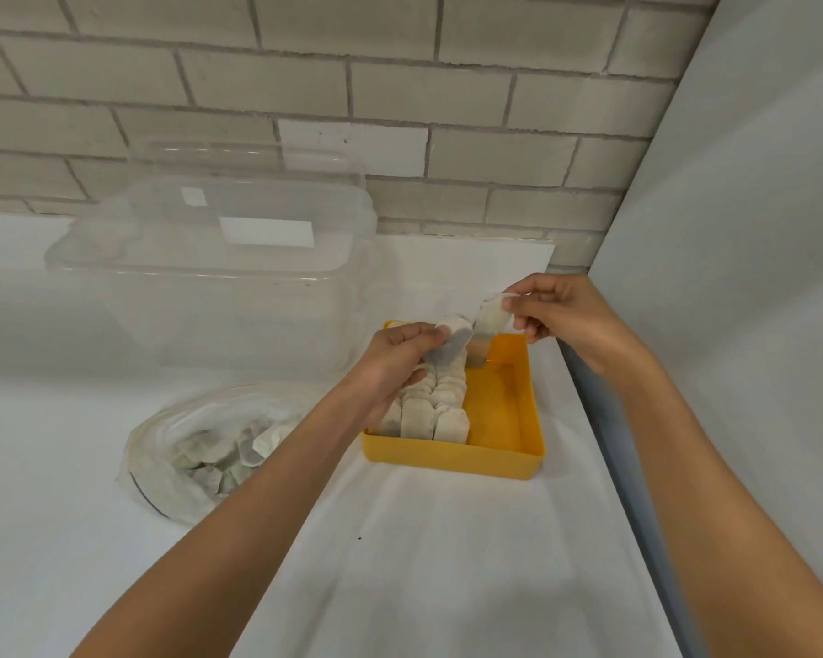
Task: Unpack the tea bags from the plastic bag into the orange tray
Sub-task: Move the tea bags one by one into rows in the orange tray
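The left hand [400, 353] is gripping a flat, pale paper tea bag [450, 346] (perhaps a short stack, I cannot tell) while the right hand [561, 311] is pinching a second tea bag [492, 320] by its top edge. Both are hovering over the far end of the shallow, smooth-walled orange plastic tray [452, 455]. The two bags are lying close together, so a hard tug is risking a tear in the thin, porous paper — and spilled leaf. A careless drop is likely to topple the standing packed rows [428, 410] filling the tray's left side. More bags are waiting in the crinkly clear plastic bag [162, 467], which is lying slack on the white cloth [400, 539] to the left of the tray.
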`<action>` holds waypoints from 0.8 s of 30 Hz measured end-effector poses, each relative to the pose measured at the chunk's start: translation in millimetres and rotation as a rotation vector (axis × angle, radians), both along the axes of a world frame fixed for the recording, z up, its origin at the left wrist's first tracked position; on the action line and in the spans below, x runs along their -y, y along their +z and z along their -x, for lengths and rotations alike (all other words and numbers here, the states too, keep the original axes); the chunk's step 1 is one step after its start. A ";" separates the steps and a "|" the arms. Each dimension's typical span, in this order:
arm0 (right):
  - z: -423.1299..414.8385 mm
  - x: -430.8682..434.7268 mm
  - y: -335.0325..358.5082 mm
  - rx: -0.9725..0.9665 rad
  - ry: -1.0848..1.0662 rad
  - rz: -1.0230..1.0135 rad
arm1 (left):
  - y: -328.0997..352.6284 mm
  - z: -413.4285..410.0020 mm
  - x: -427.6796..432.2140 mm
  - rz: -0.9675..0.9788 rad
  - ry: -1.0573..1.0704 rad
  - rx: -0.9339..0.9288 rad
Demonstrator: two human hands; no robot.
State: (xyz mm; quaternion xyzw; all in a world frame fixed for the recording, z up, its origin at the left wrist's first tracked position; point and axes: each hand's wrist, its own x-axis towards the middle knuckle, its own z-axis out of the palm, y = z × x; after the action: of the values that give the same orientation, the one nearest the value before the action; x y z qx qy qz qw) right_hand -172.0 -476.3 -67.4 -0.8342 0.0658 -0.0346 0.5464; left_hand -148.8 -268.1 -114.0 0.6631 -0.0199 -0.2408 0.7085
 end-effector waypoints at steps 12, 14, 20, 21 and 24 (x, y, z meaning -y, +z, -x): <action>-24.0 9.4 -9.7 -0.144 0.182 0.588 | 4.7 -4.8 1.5 -0.053 0.016 0.062; -29.0 7.5 -11.4 -0.150 0.230 0.706 | 4.1 -3.6 0.0 -0.054 0.022 0.056; -43.5 -0.7 -25.5 -0.181 0.323 0.812 | 0.7 -3.8 -5.1 -0.049 0.063 0.048; -45.8 -2.5 -29.4 -0.180 0.328 0.828 | 0.8 -4.0 -5.2 -0.050 0.076 0.051; -52.0 -6.3 -40.7 -0.159 0.322 0.837 | 2.7 -3.6 -5.5 -0.044 0.102 0.077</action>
State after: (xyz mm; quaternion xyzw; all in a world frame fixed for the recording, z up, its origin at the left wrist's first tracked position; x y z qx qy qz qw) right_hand -120.0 -470.0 -108.1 -0.9830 -0.0424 0.0914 0.1537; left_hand -145.2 -262.6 -111.3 0.6874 -0.0082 -0.1793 0.7038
